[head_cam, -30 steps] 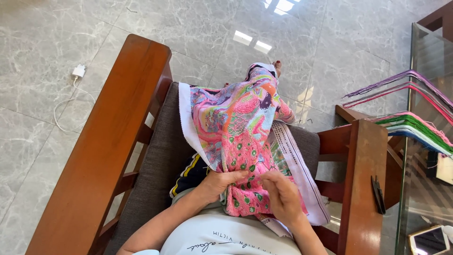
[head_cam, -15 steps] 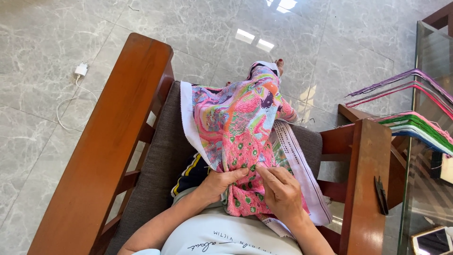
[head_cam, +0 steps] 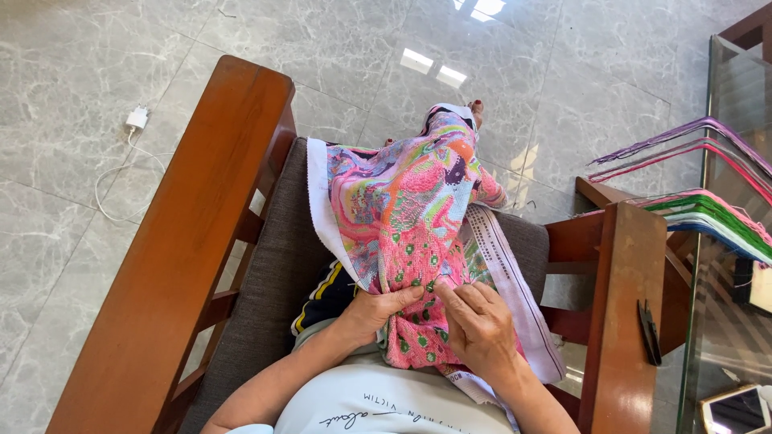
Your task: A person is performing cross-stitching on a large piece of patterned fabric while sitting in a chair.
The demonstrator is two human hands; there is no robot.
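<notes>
Your left hand [head_cam: 376, 309] is pinching a fold of the bright pink embroidery cloth [head_cam: 410, 217], thumb on top and fingers tucked under, so it is closed on the fabric and bunching it up over your lap; your right hand [head_cam: 481, 325] is lying just beside it, fingertips drawn narrow against the same fold as if gripping something very fine, though whether a needle is between them is too small for me to tell; the cloth itself is draping from your hands forward over your knee, its white border [head_cam: 320, 209] hanging to the left against the grey seat cushion [head_cam: 265, 289] and a printed strip [head_cam: 507, 265] trailing down on the right; you are sitting in a wooden chair, its left armrest [head_cam: 193, 241] and right armrest [head_cam: 627, 313] flanking you, with a small dark tool [head_cam: 648, 331] lying on the right one; bundles of coloured thread [head_cam: 708, 209] are hanging over the glass counter [head_cam: 724, 321] to your right, near a phone [head_cam: 736, 411]; a white charger [head_cam: 137, 119] is resting on the marble floor, well apart; judging from this, you are working a stitch in the green-dotted pink patch; the next move, I would say, is calling for steady tension from your left hand while your right is guiding the point cleanly through one square of the weave.
</notes>
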